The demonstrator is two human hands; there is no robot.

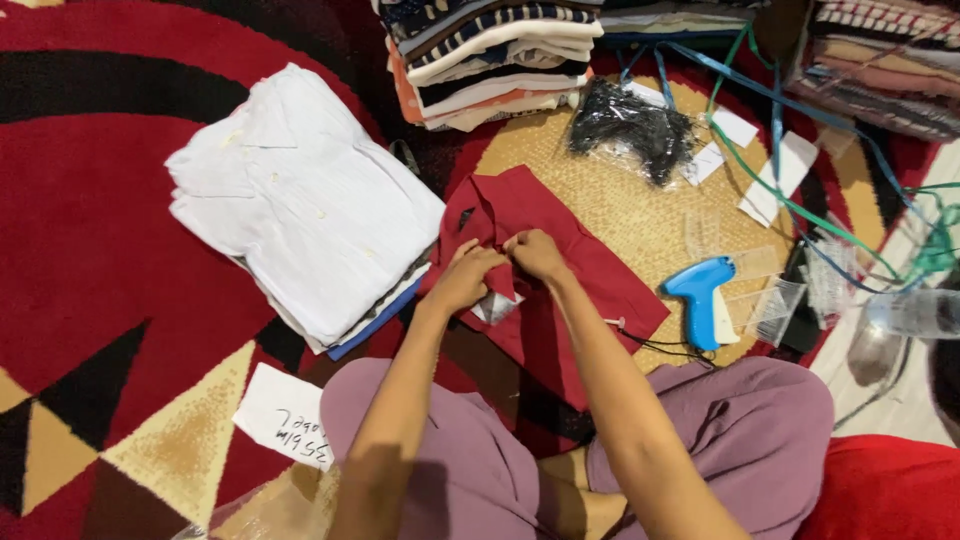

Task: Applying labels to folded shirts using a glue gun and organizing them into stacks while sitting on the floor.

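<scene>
While both hands sit together on the dark red shirt, which lies flat on the rug right in front of the crossed legs, the left hand looks pinched on the cloth near the collar and the right hand has its fingers curled down on the same spot, touching the left. A small silvery tag peeks out just under them (can't tell which hand actually has it). I'd guess the shirt is light, soft and floppy, not slippery, so grabbing it at the collar or a folded edge seems the easy way to take hold. To the left, just beside the shirt, is a stack of folded white shirts. Near left on the rug lies a white paper slip with handwriting. To the right is a blue tagging gun, with little clear plastic strips near it. Farther off on the woven mat are a crinkly clear bag of black stuff, some white rectangular cards, and loose blue and green straps. At the far edge are piles of folded clothes.
</scene>
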